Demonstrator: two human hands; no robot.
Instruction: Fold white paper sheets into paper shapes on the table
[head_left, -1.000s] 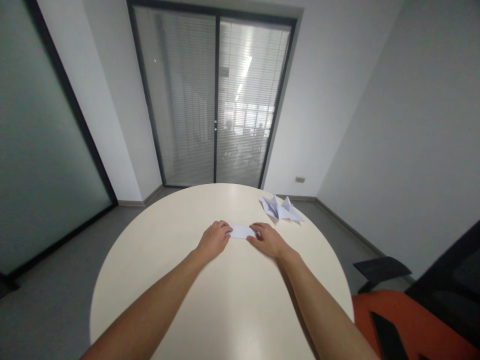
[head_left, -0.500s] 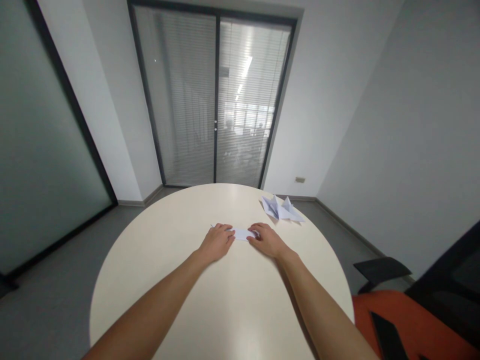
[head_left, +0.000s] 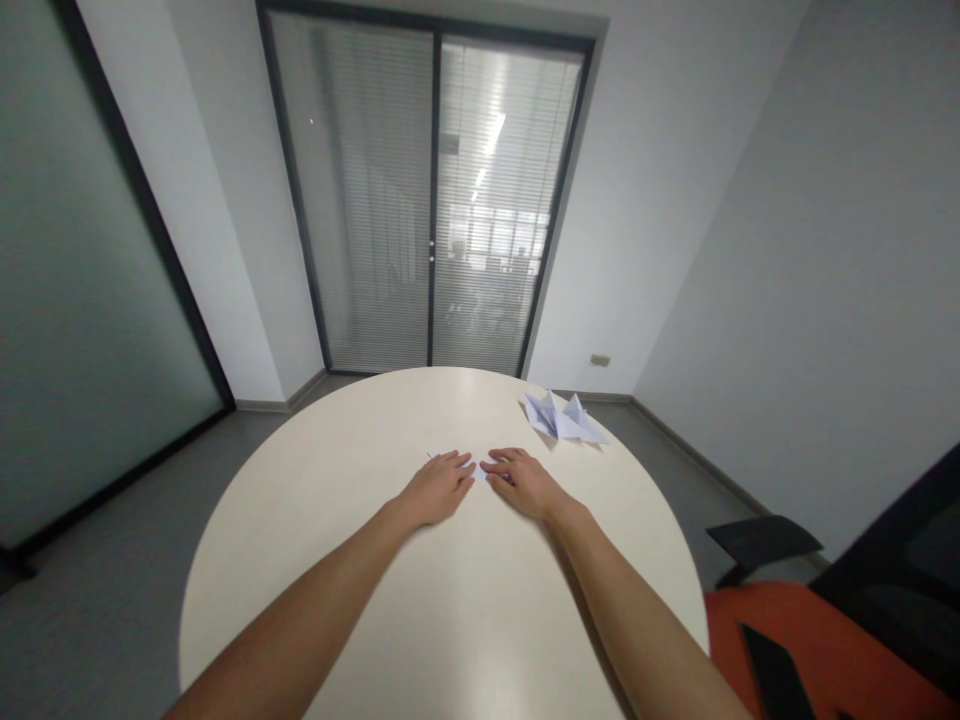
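Observation:
A small folded sheet of white paper (head_left: pixel 480 475) lies on the round table, mostly hidden under my hands; only a narrow bit shows between them. My left hand (head_left: pixel 439 488) rests over its left part, fingers stretched out and pointing right. From the other side, my right hand (head_left: pixel 526 484) covers the right part, its fingers extended and slightly apart. The fingertips of the two hands nearly meet over the paper. A thin tip of paper pokes out beyond the left fingers.
Folded white paper shapes (head_left: pixel 562 418) with upright points stand near the table's far right edge. The cream tabletop (head_left: pixel 450 610) fills the foreground. An orange chair (head_left: pixel 817 640) with black armrests stands at the right. Behind the table is a glass door (head_left: pixel 495 300) with blinds.
My hands have moved closer together, and less of the paper shows between them. The fingers of both hands have straightened and flattened over it. The folded shapes have stayed put.

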